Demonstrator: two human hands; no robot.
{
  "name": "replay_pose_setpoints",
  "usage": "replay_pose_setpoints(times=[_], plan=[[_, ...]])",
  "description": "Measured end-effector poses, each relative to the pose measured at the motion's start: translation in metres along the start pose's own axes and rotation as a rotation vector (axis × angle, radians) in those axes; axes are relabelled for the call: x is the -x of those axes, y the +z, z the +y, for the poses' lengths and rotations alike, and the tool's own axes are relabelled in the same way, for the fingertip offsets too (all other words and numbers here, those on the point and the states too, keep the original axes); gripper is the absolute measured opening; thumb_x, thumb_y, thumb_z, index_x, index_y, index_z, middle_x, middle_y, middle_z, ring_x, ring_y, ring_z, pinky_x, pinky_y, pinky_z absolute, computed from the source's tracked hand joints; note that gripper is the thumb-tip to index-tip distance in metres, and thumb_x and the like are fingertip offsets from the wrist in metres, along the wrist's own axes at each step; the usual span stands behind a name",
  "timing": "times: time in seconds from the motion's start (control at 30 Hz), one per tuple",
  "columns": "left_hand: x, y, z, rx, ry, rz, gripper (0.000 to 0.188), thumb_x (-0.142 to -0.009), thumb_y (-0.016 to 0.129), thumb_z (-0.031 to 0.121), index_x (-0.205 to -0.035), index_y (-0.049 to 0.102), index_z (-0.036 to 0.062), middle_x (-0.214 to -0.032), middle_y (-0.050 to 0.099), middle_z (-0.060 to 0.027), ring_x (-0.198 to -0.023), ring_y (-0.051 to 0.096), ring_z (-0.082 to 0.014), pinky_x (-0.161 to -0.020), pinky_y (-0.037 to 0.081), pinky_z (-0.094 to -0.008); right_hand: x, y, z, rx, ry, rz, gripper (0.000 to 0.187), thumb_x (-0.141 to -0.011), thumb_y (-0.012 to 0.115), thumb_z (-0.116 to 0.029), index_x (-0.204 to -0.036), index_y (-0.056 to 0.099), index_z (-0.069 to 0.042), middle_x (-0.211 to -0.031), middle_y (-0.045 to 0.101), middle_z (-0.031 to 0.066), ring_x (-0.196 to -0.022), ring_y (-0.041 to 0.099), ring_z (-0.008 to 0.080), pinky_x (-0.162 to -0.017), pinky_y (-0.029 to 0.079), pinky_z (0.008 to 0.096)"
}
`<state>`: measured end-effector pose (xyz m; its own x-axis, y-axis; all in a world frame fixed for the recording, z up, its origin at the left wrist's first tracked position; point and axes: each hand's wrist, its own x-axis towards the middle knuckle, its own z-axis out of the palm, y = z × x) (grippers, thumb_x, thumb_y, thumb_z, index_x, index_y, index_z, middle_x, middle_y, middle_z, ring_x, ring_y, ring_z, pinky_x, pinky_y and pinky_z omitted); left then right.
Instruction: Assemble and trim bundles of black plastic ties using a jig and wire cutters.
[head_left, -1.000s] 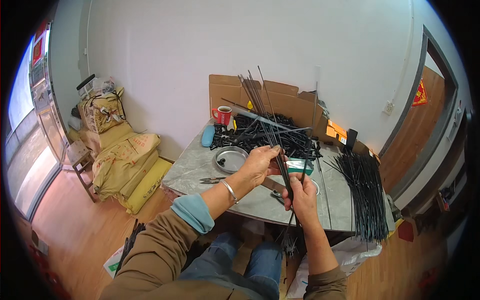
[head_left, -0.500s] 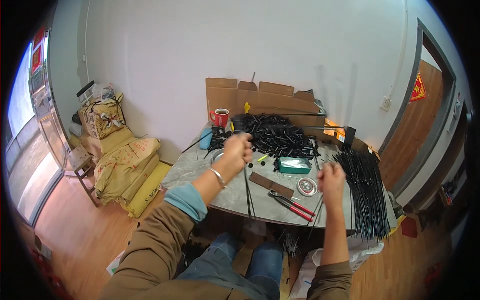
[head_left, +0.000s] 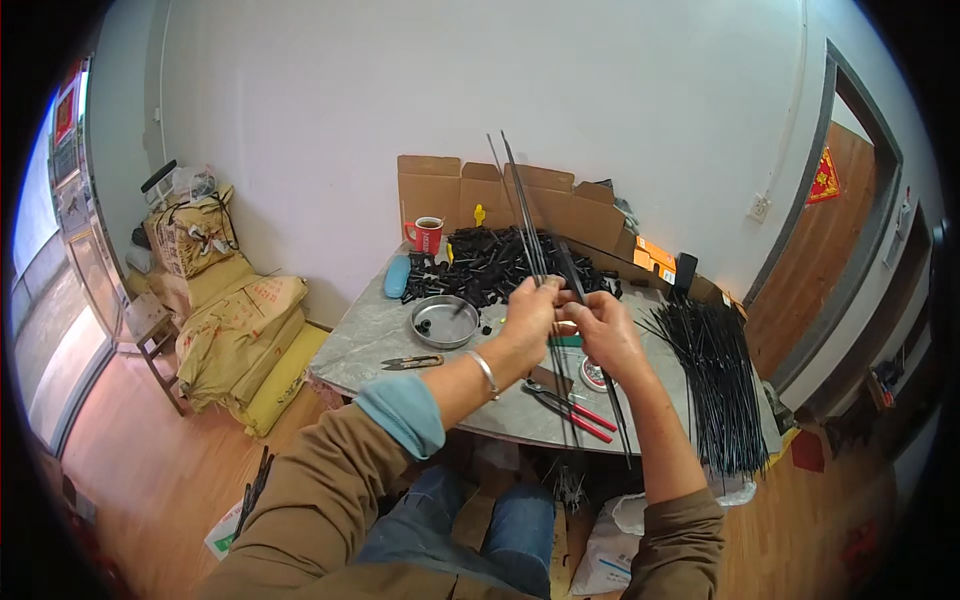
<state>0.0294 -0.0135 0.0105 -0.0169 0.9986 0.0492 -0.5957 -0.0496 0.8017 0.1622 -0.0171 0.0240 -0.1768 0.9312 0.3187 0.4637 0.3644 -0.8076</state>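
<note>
Several long thin black rods (head_left: 523, 215) stand nearly upright in my left hand (head_left: 528, 318), its fingers closed round them. Close beside it, my right hand (head_left: 610, 332) grips other dark rods (head_left: 616, 405), pinched between thumb and fingers. The two hands almost meet above the table, and where their fingertips overlap is hard to make out. Behind them lies a heap of short black tubular pieces (head_left: 485, 262). A large bundle of black rods (head_left: 712, 385) hangs over the right front edge. Pincers with red handles (head_left: 592, 424) lie below my hands.
On the grey table (head_left: 350, 352) are a round metal dish (head_left: 450, 328), thread snips (head_left: 412, 362), a blue case (head_left: 397, 277) and a red mug (head_left: 425, 236). A cardboard sheet (head_left: 430, 190) stands behind the heap. Yellow sacks (head_left: 245, 325) are stacked at left.
My hands were wide apart and have come together over the table. The rods, blurred before, now stand nearly upright. The metal dish and snips have come into fuller view.
</note>
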Motion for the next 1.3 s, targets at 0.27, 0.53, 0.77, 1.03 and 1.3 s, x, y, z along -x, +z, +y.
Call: replay_pose_setpoints(times=[0.27, 0.53, 0.77, 1.03, 1.3], plan=[[0.007, 0.004, -0.008, 0.157, 0.074, 0.093, 0.019, -0.099, 0.046, 0.027, -0.099, 0.045, 0.0084, -0.082, 0.058, -0.0072, -0.066, 0.06, -0.0176, -0.051, 0.052, -0.0327, 0.047, 0.033, -0.008, 0.366, -0.364, 0.192, 0.026, -0.091, 0.056, -0.018, -0.107, 0.054, 0.003, -0.087, 0.066, 0.0174, -0.081, 0.065, 0.03, -0.07, 0.049, 0.0384], [-0.01, -0.026, 0.002, 0.06, 0.051, -0.022, 0.035, -0.087, 0.067, 0.038, -0.098, 0.054, 0.0077, -0.084, 0.059, -0.0071, -0.055, 0.061, -0.0167, -0.053, 0.054, -0.0312, 0.126, 0.051, 0.008, -0.699, 0.253, -0.298, 0.03, -0.097, 0.043, -0.015, -0.122, 0.043, 0.001, -0.07, 0.054, 0.0066, -0.048, 0.053, 0.0145, -0.047, 0.048, 0.0278], [-0.007, -0.038, -0.002, -0.013, 0.036, -0.163, 0.034, -0.091, 0.062, 0.028, -0.115, 0.055, 0.0054, -0.097, 0.063, -0.0098, -0.081, 0.067, -0.0214, -0.062, 0.059, -0.0331, 0.145, 0.053, 0.014, -0.884, 0.44, -0.219, 0.028, -0.098, 0.043, -0.014, -0.123, 0.044, 0.0, -0.073, 0.058, 0.0075, -0.057, 0.058, 0.0146, -0.055, 0.051, 0.0283], [-0.026, -0.048, 0.025, -0.146, -0.107, -0.186, 0.025, -0.095, 0.054, 0.016, -0.109, 0.056, -0.004, -0.098, 0.064, -0.0161, -0.083, 0.068, -0.0259, -0.066, 0.06, -0.0346, 0.162, 0.053, 0.041, -0.65, 0.381, -0.459, 0.029, -0.098, 0.044, -0.015, -0.121, 0.047, 0.002, -0.082, 0.063, 0.0091, -0.066, 0.062, 0.017, -0.062, 0.051, 0.0276], [-0.014, -0.052, 0.022, -0.181, -0.265, -0.269, 0.034, -0.092, 0.058, 0.009, -0.123, 0.048, 0.0029, -0.107, 0.063, -0.0168, -0.085, 0.068, -0.0259, -0.069, 0.061, -0.0361, 0.104, 0.027, 0.136, 0.702, -0.125, 0.152, 0.035, -0.078, 0.07, -0.024, -0.107, 0.063, -0.005, -0.105, 0.063, 0.0123, -0.098, 0.057, 0.0319, -0.084, 0.043, 0.0431]])
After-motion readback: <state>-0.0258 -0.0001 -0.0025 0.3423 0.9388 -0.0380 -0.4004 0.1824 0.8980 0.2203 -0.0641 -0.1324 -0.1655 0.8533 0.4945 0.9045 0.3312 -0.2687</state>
